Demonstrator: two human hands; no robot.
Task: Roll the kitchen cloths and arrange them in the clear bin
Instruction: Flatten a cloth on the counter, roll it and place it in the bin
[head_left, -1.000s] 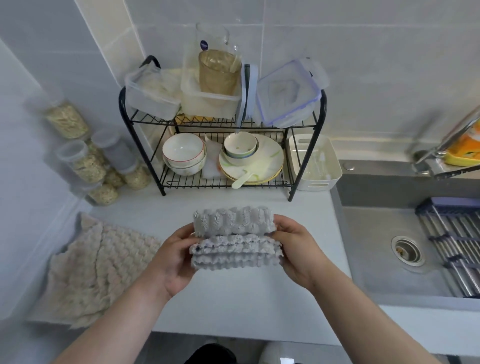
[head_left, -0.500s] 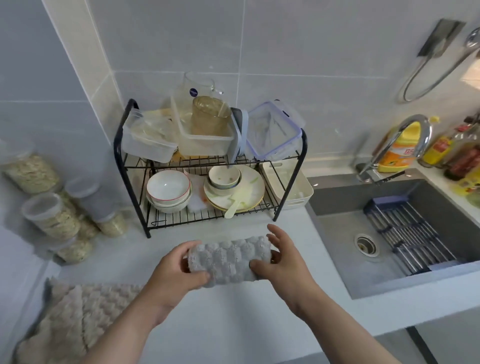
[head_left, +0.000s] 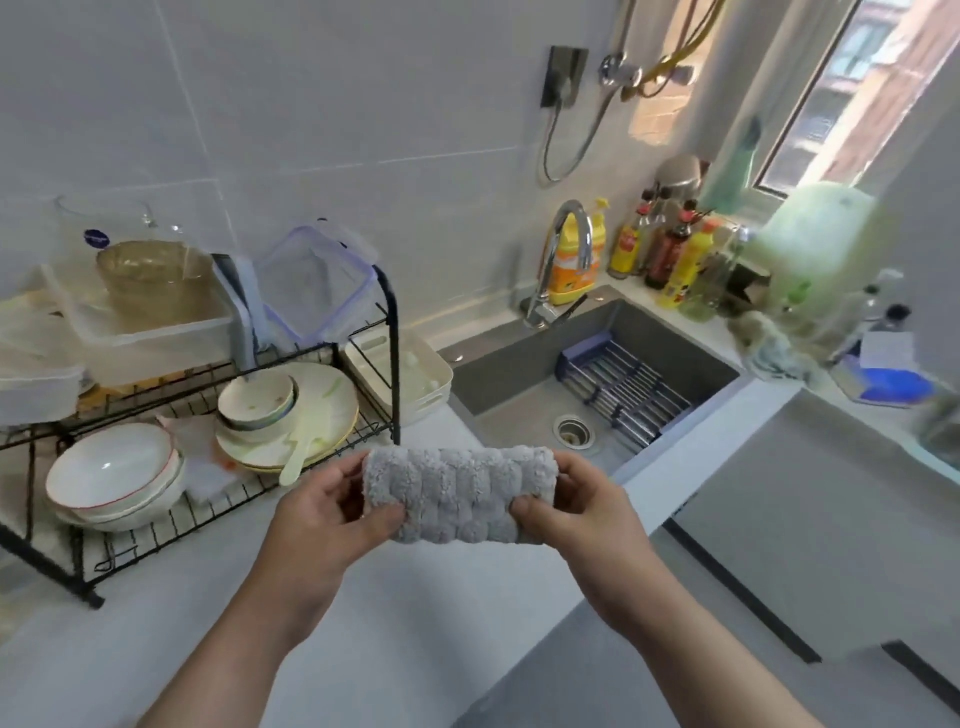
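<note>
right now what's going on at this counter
A person holds a rolled grey cloth in the air, the left hand gripping one end and the right hand the other. It hangs over the white counter, in front of the dish rack and the sink. The roll looks finished but is not in any bin yet.
</note>
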